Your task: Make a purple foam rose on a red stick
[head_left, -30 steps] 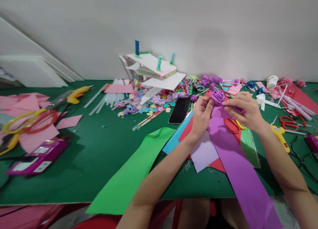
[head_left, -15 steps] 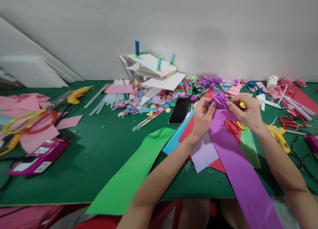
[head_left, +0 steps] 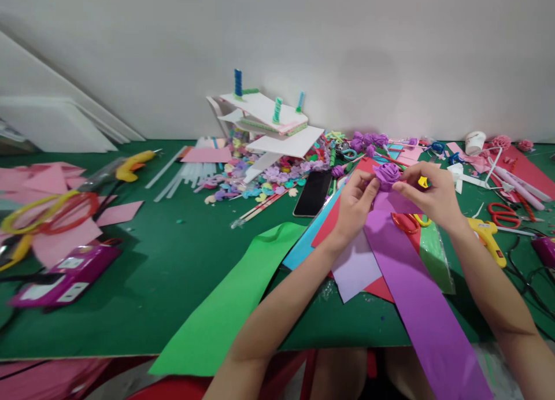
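Note:
A purple paper rose (head_left: 387, 173) is held up over the pile of coloured sheets, its petals curled round a tight middle. My left hand (head_left: 358, 200) pinches the rose at its left side between thumb and fingers. At its right, my right hand (head_left: 429, 195) has thumb and fingertips closed at the rose's lower edge, where a purple strip hangs; the exact grip is partly hidden. Below, a long purple paper strip (head_left: 416, 278) runs over the table edge. Red-handled scissors (head_left: 405, 222) lie under my right hand. A lilac sheet (head_left: 356, 267) lies under my left wrist.
Left of my arm, a green paper strip (head_left: 234, 302) overhangs the table edge. A black phone (head_left: 313, 193) lies by a heap of small flowers (head_left: 277, 173). At right are a yellow glue gun (head_left: 488, 241) and red scissors (head_left: 503, 215); at left, a purple box (head_left: 67, 276).
My right hand's fingers have shifted slightly at the rose, and the rose has turned a little, showing more of its petals. My left hand stays almost in place.

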A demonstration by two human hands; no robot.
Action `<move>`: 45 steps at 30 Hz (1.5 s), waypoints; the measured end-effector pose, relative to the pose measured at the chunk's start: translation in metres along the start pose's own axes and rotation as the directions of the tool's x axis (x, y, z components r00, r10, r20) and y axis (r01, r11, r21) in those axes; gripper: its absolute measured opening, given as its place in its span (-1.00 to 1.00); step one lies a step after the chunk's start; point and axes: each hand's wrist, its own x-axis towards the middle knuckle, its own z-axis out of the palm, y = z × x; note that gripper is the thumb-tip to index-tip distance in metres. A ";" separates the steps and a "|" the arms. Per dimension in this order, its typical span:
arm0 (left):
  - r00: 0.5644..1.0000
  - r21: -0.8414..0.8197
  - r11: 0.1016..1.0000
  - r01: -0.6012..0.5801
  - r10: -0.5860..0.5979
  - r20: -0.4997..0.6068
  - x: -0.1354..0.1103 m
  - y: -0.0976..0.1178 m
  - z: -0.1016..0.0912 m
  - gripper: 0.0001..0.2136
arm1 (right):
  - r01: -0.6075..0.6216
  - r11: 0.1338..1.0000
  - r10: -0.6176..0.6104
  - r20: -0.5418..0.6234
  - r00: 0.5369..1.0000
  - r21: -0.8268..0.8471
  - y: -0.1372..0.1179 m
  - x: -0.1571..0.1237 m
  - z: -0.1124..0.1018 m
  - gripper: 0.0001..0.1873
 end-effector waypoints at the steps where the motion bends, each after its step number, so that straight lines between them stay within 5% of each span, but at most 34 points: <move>1: 1.000 -0.008 1.000 0.011 -0.012 -0.006 0.000 0.000 -0.001 -0.65 | -0.026 0.999 0.024 0.034 0.999 0.037 0.000 0.001 -0.002 -0.80; 13: 0.997 -0.064 0.998 -0.026 0.021 -0.077 0.003 -0.003 -0.002 -0.69 | -0.061 0.988 0.037 0.168 0.985 0.144 0.003 0.004 -0.015 -0.84; 19: 0.992 -0.189 0.974 0.125 -0.128 -0.004 0.004 -0.005 -0.004 -0.65 | -0.050 0.975 0.005 0.205 0.979 0.216 0.004 0.004 -0.017 -0.87; 26: 0.956 -0.192 0.937 0.292 -0.284 0.071 0.002 0.002 -0.002 -0.58 | -0.039 0.987 0.014 0.161 0.987 0.153 0.003 0.003 -0.012 -0.88; 33: 0.944 -0.121 0.937 0.329 -0.326 0.041 0.001 0.006 -0.001 -0.61 | -0.013 0.988 0.003 0.062 0.998 0.155 0.002 0.003 -0.008 -0.91; 45: 0.983 -0.069 0.984 0.163 -0.168 -0.070 -0.002 -0.002 -0.002 -0.62 | -0.048 0.979 0.049 0.000 0.999 0.198 0.003 0.001 0.001 -0.96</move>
